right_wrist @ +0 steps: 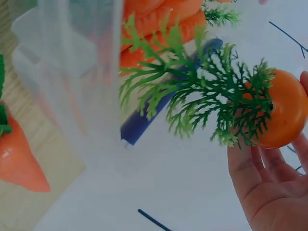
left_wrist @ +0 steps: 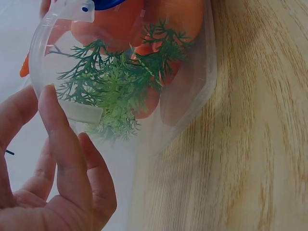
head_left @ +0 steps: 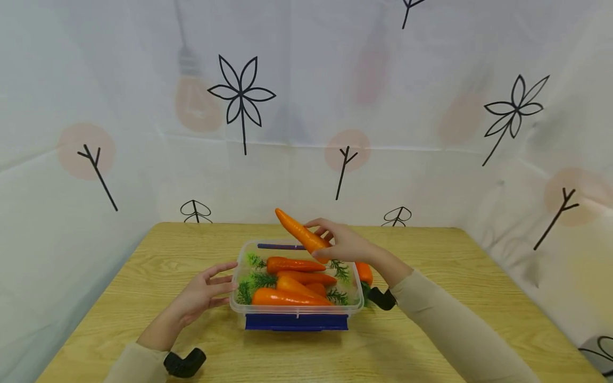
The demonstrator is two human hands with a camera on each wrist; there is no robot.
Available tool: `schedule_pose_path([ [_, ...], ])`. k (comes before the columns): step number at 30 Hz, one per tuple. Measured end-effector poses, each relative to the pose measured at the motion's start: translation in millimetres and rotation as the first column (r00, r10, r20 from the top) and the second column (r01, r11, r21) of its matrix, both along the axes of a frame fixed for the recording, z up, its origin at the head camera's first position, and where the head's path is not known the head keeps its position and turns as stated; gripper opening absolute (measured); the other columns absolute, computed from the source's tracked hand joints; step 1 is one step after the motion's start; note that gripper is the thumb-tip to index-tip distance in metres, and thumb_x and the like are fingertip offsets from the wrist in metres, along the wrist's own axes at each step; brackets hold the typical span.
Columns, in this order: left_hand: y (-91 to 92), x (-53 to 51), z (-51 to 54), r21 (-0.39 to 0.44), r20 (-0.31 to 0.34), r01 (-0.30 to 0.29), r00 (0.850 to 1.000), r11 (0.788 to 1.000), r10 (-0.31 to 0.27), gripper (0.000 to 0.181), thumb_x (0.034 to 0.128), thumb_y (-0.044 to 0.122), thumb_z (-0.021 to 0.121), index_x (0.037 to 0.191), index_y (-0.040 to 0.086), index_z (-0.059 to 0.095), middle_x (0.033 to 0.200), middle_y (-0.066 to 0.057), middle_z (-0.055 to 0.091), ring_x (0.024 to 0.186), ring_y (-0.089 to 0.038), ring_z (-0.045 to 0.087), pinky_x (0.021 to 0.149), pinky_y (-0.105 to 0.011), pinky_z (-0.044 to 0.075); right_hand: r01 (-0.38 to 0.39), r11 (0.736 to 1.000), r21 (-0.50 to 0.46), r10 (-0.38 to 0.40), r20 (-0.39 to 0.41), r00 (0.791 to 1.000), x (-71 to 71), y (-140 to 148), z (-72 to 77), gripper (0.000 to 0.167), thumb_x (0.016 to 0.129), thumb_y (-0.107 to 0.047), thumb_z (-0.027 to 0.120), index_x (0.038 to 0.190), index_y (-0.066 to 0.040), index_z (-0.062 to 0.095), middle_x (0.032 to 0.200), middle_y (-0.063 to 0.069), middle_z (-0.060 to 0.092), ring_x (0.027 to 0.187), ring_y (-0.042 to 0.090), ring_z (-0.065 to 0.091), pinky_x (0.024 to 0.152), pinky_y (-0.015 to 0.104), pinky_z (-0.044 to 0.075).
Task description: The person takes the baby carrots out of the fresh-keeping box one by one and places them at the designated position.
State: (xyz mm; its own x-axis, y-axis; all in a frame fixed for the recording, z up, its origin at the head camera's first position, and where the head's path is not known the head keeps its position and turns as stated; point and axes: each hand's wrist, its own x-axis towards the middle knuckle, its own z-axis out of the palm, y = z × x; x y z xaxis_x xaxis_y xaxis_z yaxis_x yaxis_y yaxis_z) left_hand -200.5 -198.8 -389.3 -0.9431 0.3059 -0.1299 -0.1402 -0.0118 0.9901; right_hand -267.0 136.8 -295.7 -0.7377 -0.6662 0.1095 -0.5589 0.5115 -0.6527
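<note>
My right hand [head_left: 348,242] grips an orange carrot [head_left: 298,229] above the back right of a clear plastic container [head_left: 235,304]. The carrot is tilted, its tip up to the left; in the right wrist view its feathery green top [right_wrist: 207,96] hangs over the container's rim. Several carrots [head_left: 287,298] with green tops lie inside the container, pointing different ways. At the container's left side, my left hand [head_left: 203,292] has its fingers loosely bent. Its fingertips [left_wrist: 49,96] touch the rim in the left wrist view.
Another carrot [right_wrist: 21,161] lies on the wooden table [head_left: 158,266], just right of the container and partly hidden by my right wrist. Blue latches [head_left: 297,322] run along the container's front and back. A white printed cloth [head_left: 292,175] hangs behind the table.
</note>
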Motion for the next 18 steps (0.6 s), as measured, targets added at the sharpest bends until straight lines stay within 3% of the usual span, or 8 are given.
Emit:
schedule_pose_path([
  [10, -0.3, 0.4, 0.3, 0.0, 0.008, -0.011, 1.0, 1.0, 0.011, 0.069, 0.088, 0.015, 0.066, 0.145, 0.004, 0.029, 0.142, -0.03, 0.03, 0.105, -0.018, 0.057, 0.08, -0.032, 0.051, 0.126, 0.987, -0.103, -0.129, -0.031, 0.991, 7.5, 19, 1.9, 0.058, 0.085, -0.021, 0.069, 0.137, -0.015, 0.043, 0.113, 0.014, 0.054, 0.093, 0.025, 0.056, 0.066, 0.032, 0.053],
  [18, 0.1, 0.0, -0.1, 0.0, 0.004, -0.012, 1.0, 1.0, 0.012, 0.069, 0.0876, 0.015, 0.067, 0.145, 0.004, 0.029, 0.141, -0.03, 0.031, 0.104, -0.018, 0.058, 0.079, -0.032, 0.051, 0.223, 0.96, -0.168, -0.227, -0.003, 0.974, 11.0, 38, 0.3, 0.059, 0.086, -0.026, 0.069, 0.137, -0.014, 0.042, 0.112, 0.016, 0.053, 0.092, 0.028, 0.056, 0.066, 0.034, 0.053],
])
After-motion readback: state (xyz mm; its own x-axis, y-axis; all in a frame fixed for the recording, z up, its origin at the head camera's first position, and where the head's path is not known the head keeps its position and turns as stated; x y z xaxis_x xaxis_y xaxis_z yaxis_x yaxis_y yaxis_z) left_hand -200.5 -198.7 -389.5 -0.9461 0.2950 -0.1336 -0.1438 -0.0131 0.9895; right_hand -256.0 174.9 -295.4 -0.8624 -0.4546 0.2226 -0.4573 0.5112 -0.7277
